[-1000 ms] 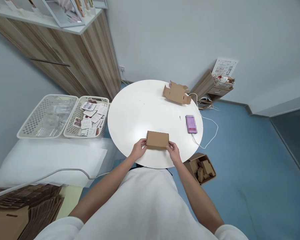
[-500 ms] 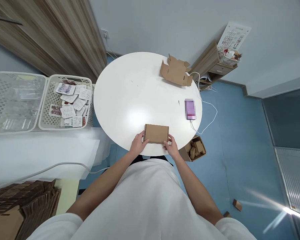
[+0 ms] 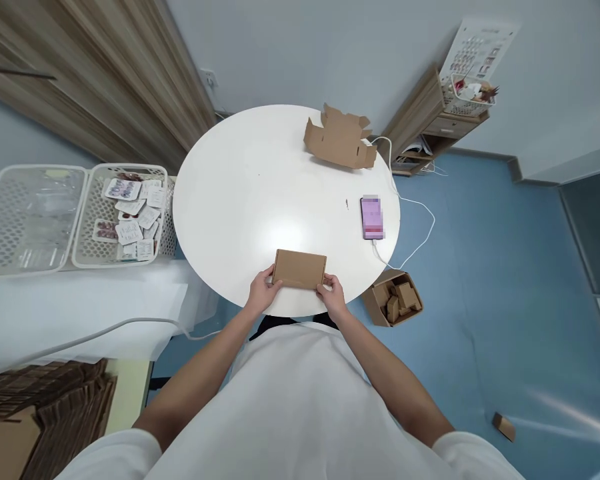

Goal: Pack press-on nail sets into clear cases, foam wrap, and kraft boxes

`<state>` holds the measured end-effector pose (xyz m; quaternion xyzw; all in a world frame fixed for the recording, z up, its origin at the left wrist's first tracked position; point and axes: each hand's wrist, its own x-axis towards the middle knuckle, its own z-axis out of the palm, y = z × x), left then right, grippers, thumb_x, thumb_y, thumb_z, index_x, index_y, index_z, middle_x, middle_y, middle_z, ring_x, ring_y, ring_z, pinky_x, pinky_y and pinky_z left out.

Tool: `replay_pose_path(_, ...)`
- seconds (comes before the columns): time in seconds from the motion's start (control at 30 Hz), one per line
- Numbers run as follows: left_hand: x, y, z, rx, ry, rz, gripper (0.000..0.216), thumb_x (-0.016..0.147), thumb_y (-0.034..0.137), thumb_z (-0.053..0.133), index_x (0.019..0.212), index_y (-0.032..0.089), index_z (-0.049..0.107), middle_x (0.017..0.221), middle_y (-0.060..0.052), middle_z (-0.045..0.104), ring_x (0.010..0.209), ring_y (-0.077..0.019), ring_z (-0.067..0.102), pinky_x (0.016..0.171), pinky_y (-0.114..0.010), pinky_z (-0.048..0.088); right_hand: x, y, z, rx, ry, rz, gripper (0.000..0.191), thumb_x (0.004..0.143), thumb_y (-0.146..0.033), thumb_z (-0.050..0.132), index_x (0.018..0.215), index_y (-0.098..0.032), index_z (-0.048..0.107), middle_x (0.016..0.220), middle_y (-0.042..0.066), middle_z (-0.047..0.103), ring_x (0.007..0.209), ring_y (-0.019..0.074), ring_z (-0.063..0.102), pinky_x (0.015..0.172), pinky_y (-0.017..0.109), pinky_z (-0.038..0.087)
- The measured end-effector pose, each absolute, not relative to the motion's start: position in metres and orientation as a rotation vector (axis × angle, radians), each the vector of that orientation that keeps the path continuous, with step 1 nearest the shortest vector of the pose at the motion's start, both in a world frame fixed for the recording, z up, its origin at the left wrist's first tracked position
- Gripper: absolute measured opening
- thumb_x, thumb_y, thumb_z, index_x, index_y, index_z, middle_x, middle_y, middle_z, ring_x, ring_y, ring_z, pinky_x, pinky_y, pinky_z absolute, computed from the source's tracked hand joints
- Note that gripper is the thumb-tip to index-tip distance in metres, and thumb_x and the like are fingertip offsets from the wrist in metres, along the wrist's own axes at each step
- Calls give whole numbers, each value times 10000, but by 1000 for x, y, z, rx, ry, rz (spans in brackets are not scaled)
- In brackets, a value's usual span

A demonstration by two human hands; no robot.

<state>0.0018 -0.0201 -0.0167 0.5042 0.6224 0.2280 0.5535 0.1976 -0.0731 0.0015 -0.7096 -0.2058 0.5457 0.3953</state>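
A small closed brown cardboard box (image 3: 299, 269) lies at the near edge of the round white table (image 3: 260, 200). My left hand (image 3: 261, 293) grips its near left corner, fingers curled on it. My right hand (image 3: 333, 295) grips its near right corner the same way. A half-folded open cardboard box (image 3: 339, 137) lies at the table's far side. A phone (image 3: 371, 217) on a white charging cable (image 3: 414, 203) rests at the right of the table.
On the left, two white perforated baskets (image 3: 75, 257) sit on a white surface; one holds printed cards (image 3: 130, 217). A floor carton (image 3: 393, 297) of small boxes stands right of me. Flat cardboard is stacked (image 3: 40, 413) at lower left. A wooden shelf unit (image 3: 430, 120) is at the back right.
The head view has tilted down and shifted, so the table sits further left in view. Both hands have stayed on the box's near corners; the box has barely moved on the table.
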Motion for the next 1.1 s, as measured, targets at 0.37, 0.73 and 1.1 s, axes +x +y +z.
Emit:
replay_pose_path(0.37,154,-54,32,1544,1401,457,485,729,389,561,1168,226,431,1157,-81,535,636,-109,587,664,-307,498,331,-142,-2,-1719,-404,1081,368,690,-419,561,982,-212,471,1015,56,564,689,127,594,677,301,492)
replay_pose_path(0.73,385,-112,6,1731,769,87,532,746,241,549,1256,211,398,1068,-80,434,745,-101,579,723,-310,524,477,-283,-19,-1914,7,492,369,730,-359,514,1050,-188,452,1026,79,517,841,149,548,761,300,465)
replay_pose_path(1.1,475,-144,-14,2059,432,-204,553,722,301,577,1241,164,441,1207,-114,434,1040,-221,512,870,-347,447,514,-342,-28,-1925,198,291,698,747,-363,493,1352,-218,177,1389,132,202,1148,210,470,892,299,426)
